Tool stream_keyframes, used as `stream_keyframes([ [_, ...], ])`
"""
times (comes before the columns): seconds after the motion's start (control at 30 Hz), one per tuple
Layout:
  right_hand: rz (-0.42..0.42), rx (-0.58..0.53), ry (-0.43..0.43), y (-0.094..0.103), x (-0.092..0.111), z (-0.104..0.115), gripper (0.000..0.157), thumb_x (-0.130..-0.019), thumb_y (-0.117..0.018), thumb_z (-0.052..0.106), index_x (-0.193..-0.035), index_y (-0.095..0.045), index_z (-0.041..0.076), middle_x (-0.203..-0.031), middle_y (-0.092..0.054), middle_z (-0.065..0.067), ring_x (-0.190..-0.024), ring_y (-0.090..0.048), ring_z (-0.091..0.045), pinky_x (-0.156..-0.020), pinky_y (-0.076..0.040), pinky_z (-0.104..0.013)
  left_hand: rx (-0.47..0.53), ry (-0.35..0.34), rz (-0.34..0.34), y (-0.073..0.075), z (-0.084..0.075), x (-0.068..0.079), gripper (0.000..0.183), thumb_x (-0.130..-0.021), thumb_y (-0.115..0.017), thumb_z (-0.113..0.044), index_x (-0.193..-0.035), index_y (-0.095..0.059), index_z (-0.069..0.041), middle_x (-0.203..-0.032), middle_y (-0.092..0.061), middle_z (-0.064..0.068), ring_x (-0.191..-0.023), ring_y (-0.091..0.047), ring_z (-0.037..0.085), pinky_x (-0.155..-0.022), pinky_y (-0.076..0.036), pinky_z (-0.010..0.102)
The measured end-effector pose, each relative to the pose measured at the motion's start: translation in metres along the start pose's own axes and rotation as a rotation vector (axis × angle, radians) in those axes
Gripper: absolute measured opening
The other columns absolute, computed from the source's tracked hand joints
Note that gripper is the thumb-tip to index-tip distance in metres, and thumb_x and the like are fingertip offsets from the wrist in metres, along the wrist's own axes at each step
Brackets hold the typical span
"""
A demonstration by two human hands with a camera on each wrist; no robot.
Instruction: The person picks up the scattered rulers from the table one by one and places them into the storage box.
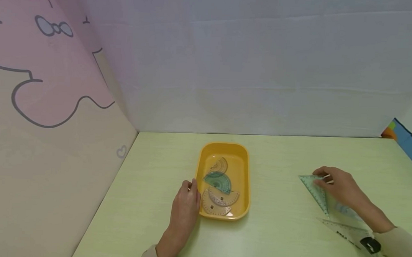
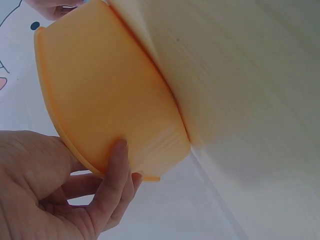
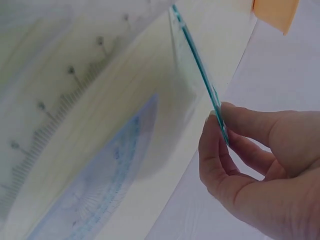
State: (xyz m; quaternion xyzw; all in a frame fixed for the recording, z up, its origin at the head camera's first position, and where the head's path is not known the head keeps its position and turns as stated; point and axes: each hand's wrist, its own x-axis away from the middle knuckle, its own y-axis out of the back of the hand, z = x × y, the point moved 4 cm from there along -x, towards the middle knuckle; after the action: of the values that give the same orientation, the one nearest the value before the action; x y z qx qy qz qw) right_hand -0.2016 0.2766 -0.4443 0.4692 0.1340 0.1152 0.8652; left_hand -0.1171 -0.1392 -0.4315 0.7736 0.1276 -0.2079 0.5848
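My left hand (image 1: 186, 204) grips the left rim of a yellow plastic tray (image 1: 247, 184), thumb on one side of the wall and fingers on the other, as the left wrist view (image 2: 65, 195) shows. Inside the tray lie several protractors: a green one (image 1: 221, 181) overlaps clear ones, among them a clear protractor (image 1: 212, 207) at the near left. On the right, my right hand (image 1: 341, 186) pinches a green set square (image 1: 314, 188) by its edge between thumb and fingers. In the right wrist view the set square (image 3: 200, 65) appears edge-on, tilted above the table.
Under my right forearm a clear set square (image 1: 346, 230) with black marks lies on the pale green table (image 1: 273, 242). A bluish clear protractor (image 3: 105, 175) lies beside it. White sheeting (image 1: 263, 69) rises behind the table, and a patterned sheet (image 1: 53, 156) stands along the left.
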Motion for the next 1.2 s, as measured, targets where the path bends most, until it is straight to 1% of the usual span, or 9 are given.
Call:
stream_keyframes([
  [0.1,-0.014,0.008,0.003,0.001,-0.001,0.001,0.017,-0.095,-0.070,0.001,-0.111,-0.068,-0.005,-0.103,-0.069,-0.020,-0.086,-0.068,-0.035,-0.067,-0.056,-0.030,0.003,0.003,0.000,0.000,0.000,0.000,0.036,-0.087,-0.078,0.003,-0.119,-0.067,0.012,-0.093,-0.059,0.017,-0.073,-0.063,0.021,-0.063,-0.059,0.029],
  [0.2,-0.019,0.005,0.002,0.001,-0.001,0.002,0.016,-0.095,-0.070,0.001,-0.110,-0.069,-0.004,-0.101,-0.069,-0.018,-0.084,-0.068,-0.033,-0.065,-0.054,-0.027,0.005,0.003,0.000,0.000,0.000,0.000,0.036,-0.086,-0.078,0.003,-0.119,-0.067,0.012,-0.093,-0.059,0.016,-0.072,-0.062,0.021,-0.063,-0.058,0.029],
  [0.47,-0.018,-0.020,-0.014,0.005,-0.002,0.003,0.016,-0.096,-0.069,0.003,-0.112,-0.069,-0.002,-0.102,-0.070,-0.018,-0.083,-0.067,-0.031,-0.062,-0.053,-0.026,0.003,-0.002,-0.009,0.001,0.000,0.000,0.036,-0.086,-0.079,0.003,-0.119,-0.068,0.012,-0.092,-0.058,0.016,-0.071,-0.061,0.020,-0.061,-0.058,0.028],
  [0.67,-0.023,-0.037,-0.018,0.008,-0.004,0.007,0.017,-0.097,-0.069,0.006,-0.113,-0.069,-0.001,-0.102,-0.070,-0.017,-0.083,-0.068,-0.029,-0.062,-0.053,-0.026,0.004,0.007,0.002,0.001,-0.001,0.000,0.036,-0.086,-0.079,0.003,-0.120,-0.068,0.012,-0.092,-0.059,0.016,-0.072,-0.063,0.021,-0.062,-0.058,0.028],
  [0.73,-0.031,-0.039,-0.012,0.009,-0.005,0.009,0.017,-0.098,-0.069,0.007,-0.113,-0.070,0.000,-0.102,-0.070,-0.016,-0.083,-0.068,-0.026,-0.062,-0.053,-0.025,0.006,0.010,0.009,0.001,-0.001,0.000,0.037,-0.086,-0.079,0.003,-0.120,-0.068,0.012,-0.092,-0.059,0.016,-0.072,-0.063,0.021,-0.063,-0.059,0.029],
  [0.9,-0.054,-0.051,0.008,0.013,-0.008,0.014,0.018,-0.098,-0.070,0.008,-0.114,-0.070,0.002,-0.103,-0.071,-0.015,-0.081,-0.067,-0.011,-0.062,-0.054,-0.024,0.008,0.016,0.017,0.001,-0.001,0.000,0.037,-0.086,-0.079,0.003,-0.121,-0.067,0.012,-0.093,-0.060,0.017,-0.073,-0.064,0.022,-0.063,-0.059,0.029],
  [0.97,-0.058,-0.059,0.015,0.015,-0.009,0.015,0.018,-0.098,-0.069,0.009,-0.115,-0.070,0.002,-0.102,-0.071,-0.014,-0.081,-0.066,-0.007,-0.062,-0.054,-0.024,0.009,0.016,0.015,0.001,-0.001,0.000,0.037,-0.086,-0.079,0.003,-0.121,-0.067,0.012,-0.093,-0.060,0.017,-0.073,-0.064,0.022,-0.063,-0.059,0.030],
  [1.2,-0.064,-0.062,0.033,0.022,-0.014,0.024,0.019,-0.099,-0.069,0.010,-0.115,-0.071,0.002,-0.102,-0.072,-0.013,-0.081,-0.066,-0.006,-0.063,-0.054,-0.024,0.023,0.014,0.013,0.001,0.000,0.000,0.037,-0.086,-0.078,0.004,-0.120,-0.067,0.013,-0.093,-0.060,0.017,-0.073,-0.065,0.022,-0.064,-0.059,0.029],
])
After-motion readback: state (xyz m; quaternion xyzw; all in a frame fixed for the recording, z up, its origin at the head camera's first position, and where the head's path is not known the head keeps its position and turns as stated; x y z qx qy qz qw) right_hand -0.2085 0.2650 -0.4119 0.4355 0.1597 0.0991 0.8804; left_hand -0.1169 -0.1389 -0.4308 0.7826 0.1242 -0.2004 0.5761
